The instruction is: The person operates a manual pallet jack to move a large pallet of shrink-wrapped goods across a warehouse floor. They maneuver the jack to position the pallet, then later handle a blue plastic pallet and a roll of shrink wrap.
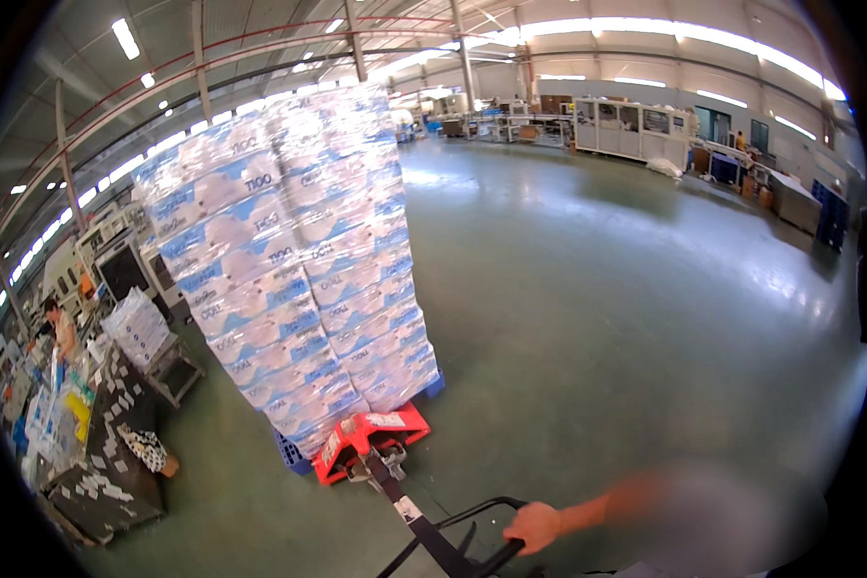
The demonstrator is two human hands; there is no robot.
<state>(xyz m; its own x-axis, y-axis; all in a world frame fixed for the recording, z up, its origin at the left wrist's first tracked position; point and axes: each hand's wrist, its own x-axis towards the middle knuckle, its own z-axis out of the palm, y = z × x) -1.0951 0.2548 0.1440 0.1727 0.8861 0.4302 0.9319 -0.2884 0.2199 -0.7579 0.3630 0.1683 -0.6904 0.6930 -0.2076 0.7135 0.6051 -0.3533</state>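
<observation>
A glossy green floor (588, 366) spreads across the middle and right of the frame. On it, left of centre, sits a blue pallet (292, 453), and straight on that towers a film-wrapped stack of white-and-blue packs (299, 260). The red pallet jack (409, 424) stands at the pallet's near edge. Over at the left, a metal stand (175, 371) bears a bundle of white packs (137, 326). Toward the upper right, a white enclosed machine (636, 144) occupies the same floor.

Right hand (534, 529) curled, forearm (586, 513) outstretched
</observation>
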